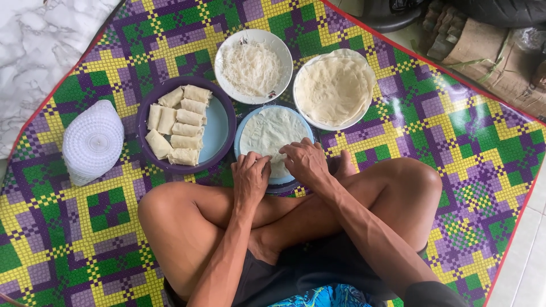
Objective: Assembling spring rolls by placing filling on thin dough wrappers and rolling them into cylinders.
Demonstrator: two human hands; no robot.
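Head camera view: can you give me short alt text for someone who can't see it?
Both hands, left hand and right hand, press a round wrapper on a blue plate. A purple plate of finished rolls, a noodle bowl and stacked wrappers lie on a woven mat.

Both hands (pixel 278 170) cover the near edge of the round white wrapper sheet (pixel 270 132) and the pale blue plate (pixel 244 122) under it, so whatever lies beneath the fingers stays hidden. At the far right, dark objects (pixel 398 11) are cut off by the edge.
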